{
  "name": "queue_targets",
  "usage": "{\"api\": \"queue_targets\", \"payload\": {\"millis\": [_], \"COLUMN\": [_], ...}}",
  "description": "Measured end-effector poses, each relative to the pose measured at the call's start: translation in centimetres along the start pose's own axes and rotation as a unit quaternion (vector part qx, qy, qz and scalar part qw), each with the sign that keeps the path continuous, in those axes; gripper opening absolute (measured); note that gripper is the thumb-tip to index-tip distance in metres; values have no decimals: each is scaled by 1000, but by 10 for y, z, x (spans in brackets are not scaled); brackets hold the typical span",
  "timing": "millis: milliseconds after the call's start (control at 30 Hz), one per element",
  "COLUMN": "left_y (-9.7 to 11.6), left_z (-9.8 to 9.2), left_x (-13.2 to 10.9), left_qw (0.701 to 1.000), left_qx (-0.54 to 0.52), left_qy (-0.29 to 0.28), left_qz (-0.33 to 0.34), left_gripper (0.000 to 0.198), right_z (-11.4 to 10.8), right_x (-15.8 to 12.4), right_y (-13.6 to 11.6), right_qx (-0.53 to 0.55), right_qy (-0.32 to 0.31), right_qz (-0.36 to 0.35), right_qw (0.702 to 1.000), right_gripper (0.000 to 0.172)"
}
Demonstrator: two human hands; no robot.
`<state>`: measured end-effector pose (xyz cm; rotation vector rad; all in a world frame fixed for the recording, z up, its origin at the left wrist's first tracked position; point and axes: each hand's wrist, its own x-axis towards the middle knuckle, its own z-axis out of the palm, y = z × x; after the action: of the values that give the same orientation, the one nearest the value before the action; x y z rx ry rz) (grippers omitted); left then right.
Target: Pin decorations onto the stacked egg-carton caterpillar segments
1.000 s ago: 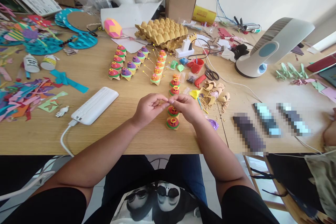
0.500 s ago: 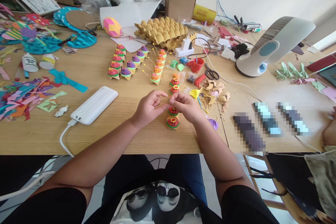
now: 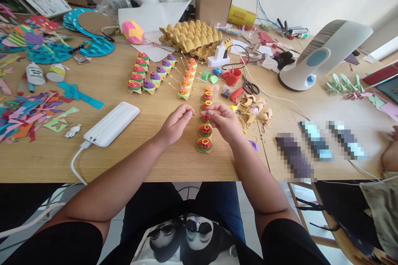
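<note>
A row of egg-carton cups [image 3: 204, 145] with red tops, green rims, yellow rings and small dark faces runs away from me between my hands. Just left of it, my left hand [image 3: 177, 124] is closed in a pinch, thumb against forefinger. My right hand [image 3: 225, 122] hovers over the row's right side, its thumb and forefinger pressed together. Anything in either pinch is too small to make out. Farther back stand a red row [image 3: 137, 75], a purple row [image 3: 155, 76] and an orange row [image 3: 187, 78] with yellow-headed pins.
A white power bank [image 3: 112, 124] lies left, near paper scraps [image 3: 18, 112]. At the right are torn carton bits [image 3: 253, 107], scissors [image 3: 250, 87], a red cup [image 3: 233, 77] and a white fan [image 3: 323, 56]. Egg trays [image 3: 192, 35] sit behind. Another person's arm [image 3: 391, 153] shows far right.
My hands have drawn apart from near contact above the red row. The left fingers have closed into a tighter pinch, and the right hand has shifted slightly right.
</note>
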<state>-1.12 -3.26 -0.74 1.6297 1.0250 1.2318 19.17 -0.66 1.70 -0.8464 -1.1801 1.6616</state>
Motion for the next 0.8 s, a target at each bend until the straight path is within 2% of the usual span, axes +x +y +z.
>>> {"api": "queue_targets", "payload": {"millis": [367,533,800], "left_y": [0,3,10], "left_z": [4,5,7], "left_x": [0,-1,-4], "left_qw": [998,998,998], "left_qx": [-37,-23,-17], "left_qy": [-40,-35,-35], "left_qz": [-25,-53,-51], "left_gripper": [24,25,27], "right_z": [4,4,5], "right_x": [-2,0,-2], "right_y": [-3,-1,-2], "right_qx": [-56,-65,-88], "right_qy": [-8,6,-5], "right_qz": [-18,-10,-16], "right_qw": [998,998,996], "right_gripper": [42,46,46]}}
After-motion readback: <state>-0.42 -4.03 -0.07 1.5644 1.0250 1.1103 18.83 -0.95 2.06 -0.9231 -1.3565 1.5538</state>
